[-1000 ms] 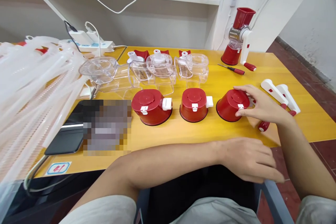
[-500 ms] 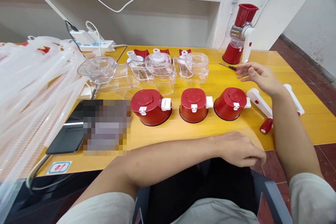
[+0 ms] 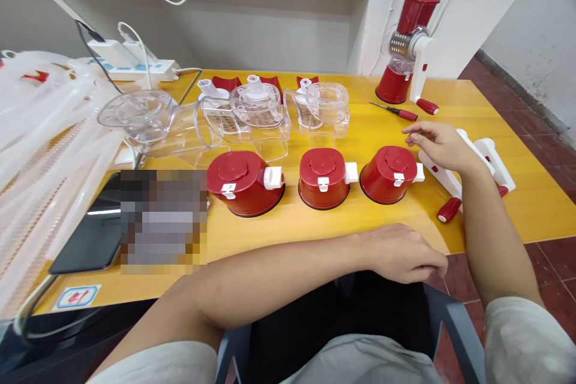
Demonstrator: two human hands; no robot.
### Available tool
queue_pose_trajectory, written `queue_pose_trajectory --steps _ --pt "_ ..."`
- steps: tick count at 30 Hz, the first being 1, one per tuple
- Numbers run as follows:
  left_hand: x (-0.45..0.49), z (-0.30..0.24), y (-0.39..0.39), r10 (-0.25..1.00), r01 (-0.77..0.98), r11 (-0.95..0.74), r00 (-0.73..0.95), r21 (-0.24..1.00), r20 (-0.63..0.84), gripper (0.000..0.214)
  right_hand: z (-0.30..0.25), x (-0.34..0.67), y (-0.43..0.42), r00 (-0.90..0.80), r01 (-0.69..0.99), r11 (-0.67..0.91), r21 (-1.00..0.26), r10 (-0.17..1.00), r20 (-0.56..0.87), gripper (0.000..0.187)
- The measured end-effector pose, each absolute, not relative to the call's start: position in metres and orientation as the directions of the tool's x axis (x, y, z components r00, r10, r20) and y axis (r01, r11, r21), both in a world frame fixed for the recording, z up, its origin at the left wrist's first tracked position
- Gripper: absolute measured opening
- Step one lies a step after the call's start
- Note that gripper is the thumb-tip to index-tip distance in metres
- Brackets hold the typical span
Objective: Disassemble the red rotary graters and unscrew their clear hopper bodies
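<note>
1. Head view: the right hand (image 3: pixel 434 144) appears to hang over the right part of the surface (image 3: pixel 537 216), its fingers loosely spread and slightly bent, pointing left. No thing shows in its grasp.
2. Below and beside it lie white crank handles with red grips; it partly covers them. The nearest crank handle (image 3: pixel 440 179) ends just beside the right-hand red base (image 3: pixel 387 177); another crank handle (image 3: pixel 497 162) lies further right. Whether the hand touches any of them cannot be told.
3. The left hand (image 3: pixel 407 252) is palm down at the near edge, fingers loosely curled. Its palm is hidden, so whether it holds anything cannot be told.
4. The right-hand base stands level in a row with the middle red base (image 3: pixel 321 177) and the left-hand red base (image 3: pixel 245 186), apart from one another, each with a white side fitting facing right.
5. Behind them stand clear plastic housings (image 3: pixel 330 102); at the far right are a screwdriver (image 3: pixel 407 114) and an assembled rotary grater (image 3: pixel 392 84).
6. As a judgement, the right hand does best to move above the side fittings, lift any crank by its white arm without dragging its neighbours, and keep the bases evenly spaced; the left forearm is best kept low, clear of the row.
</note>
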State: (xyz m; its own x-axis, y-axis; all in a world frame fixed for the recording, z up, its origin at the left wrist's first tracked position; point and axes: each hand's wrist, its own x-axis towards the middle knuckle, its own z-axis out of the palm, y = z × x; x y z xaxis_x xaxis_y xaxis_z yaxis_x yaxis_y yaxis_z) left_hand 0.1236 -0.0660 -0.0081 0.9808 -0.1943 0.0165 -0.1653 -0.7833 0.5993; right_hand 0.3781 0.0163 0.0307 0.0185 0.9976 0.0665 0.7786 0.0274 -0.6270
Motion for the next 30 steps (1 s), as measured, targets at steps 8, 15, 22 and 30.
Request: queue_pose_trajectory --steps 8,15,22,30 --pt "0.125 -0.017 -0.066 -0.174 -0.159 -0.733 0.984 0.661 0.043 0.033 0.036 0.418 0.007 0.121 0.882 -0.165 -0.441 0.985 -0.127 0.053" --pt "0.125 -0.018 -0.065 -0.174 -0.178 -0.722 0.982 0.669 0.074 0.032 0.048 0.44 -0.007 0.246 0.91 -0.297 -0.29 0.949 -0.199 0.058" --pt "0.125 -0.02 -0.067 -0.164 -0.169 -0.726 0.984 0.667 0.07 0.03 0.048 0.451 -0.007 0.4 0.877 -0.434 -0.207 0.898 -0.185 0.042" --pt "0.124 -0.022 -0.067 -0.158 -0.185 -0.72 0.982 0.668 0.102 0.03 0.046 0.454 -0.01 0.443 0.866 -0.434 -0.25 0.896 -0.02 0.032"
